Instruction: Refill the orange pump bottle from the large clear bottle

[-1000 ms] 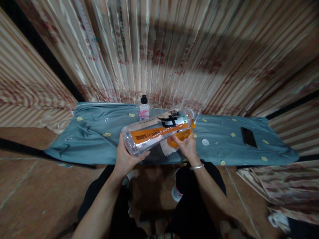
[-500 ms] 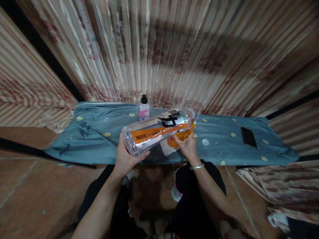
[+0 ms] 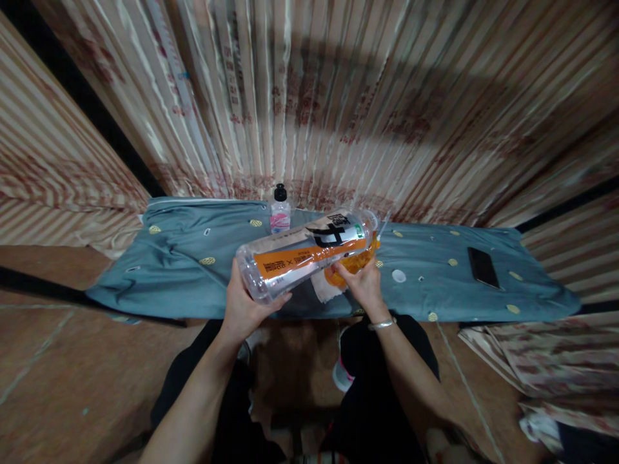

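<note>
Above the blue-clothed desk (image 3: 176, 274): clear plastic orange-labelled bottle (image 3: 300, 254), base clasped in my left grip (image 3: 246, 310); likely light, slippery, best held mid-label. Right grip (image 3: 365, 287): closed around amber see-through container (image 3: 358, 261).

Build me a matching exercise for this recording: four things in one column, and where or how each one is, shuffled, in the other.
Column one
1. large bottle
2. small bottle
3. phone
4. orange vessel

Column two
A. lying flat toward the right end of the cloth
B. at the right hand, partly hidden from view
C. tilted, its base in the left hand
D. standing upright, black cap on top

Pairs: 1-C, 2-D, 3-A, 4-B
</note>
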`<state>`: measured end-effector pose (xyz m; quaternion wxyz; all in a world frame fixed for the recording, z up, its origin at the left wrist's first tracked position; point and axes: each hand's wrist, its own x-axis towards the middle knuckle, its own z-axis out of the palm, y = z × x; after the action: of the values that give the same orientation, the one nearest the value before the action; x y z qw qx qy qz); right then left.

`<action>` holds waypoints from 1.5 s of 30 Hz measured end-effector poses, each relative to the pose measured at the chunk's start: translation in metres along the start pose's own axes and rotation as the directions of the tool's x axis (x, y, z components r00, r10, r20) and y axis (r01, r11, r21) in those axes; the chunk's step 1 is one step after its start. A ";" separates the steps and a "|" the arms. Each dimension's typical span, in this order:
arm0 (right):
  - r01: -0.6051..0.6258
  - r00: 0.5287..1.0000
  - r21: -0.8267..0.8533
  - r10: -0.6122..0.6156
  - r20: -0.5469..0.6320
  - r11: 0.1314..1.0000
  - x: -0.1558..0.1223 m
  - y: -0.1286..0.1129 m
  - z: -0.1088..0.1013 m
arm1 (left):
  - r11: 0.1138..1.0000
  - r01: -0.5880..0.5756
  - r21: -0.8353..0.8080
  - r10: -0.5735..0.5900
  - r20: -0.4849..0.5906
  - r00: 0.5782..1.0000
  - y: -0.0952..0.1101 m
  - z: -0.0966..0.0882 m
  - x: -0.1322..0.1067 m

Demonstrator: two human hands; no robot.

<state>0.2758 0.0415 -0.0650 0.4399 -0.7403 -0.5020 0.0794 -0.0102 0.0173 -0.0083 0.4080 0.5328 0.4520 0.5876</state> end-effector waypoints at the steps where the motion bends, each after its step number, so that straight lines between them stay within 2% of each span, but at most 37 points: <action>1: 0.002 1.000 -0.003 -0.002 -0.002 1.000 0.000 0.000 0.000 | 1.000 -0.003 -0.002 0.003 -0.001 1.000 0.000 0.000 0.000; 9: 0.042 0.999 -0.001 -0.042 -0.034 0.999 0.000 0.002 0.001 | 1.000 0.011 0.000 -0.011 -0.014 1.000 -0.001 0.001 0.000; 22: -0.025 1.000 0.007 0.025 0.008 1.000 -0.001 -0.006 -0.002 | 1.000 0.020 -0.014 -0.020 -0.009 1.000 0.003 0.001 0.000; 36: 0.025 0.999 0.006 -0.025 -0.024 1.000 -0.002 -0.002 0.000 | 1.000 -0.003 -0.019 0.003 -0.004 1.000 0.003 0.001 -0.001; 45: -0.016 1.000 0.009 0.016 0.011 1.000 0.000 -0.004 -0.003 | 1.000 0.005 0.002 -0.005 0.009 1.000 0.002 0.000 -0.001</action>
<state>0.2742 0.0403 -0.0606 0.4396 -0.7419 -0.4983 0.0893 -0.0099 0.0162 -0.0063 0.4110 0.5348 0.4518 0.5839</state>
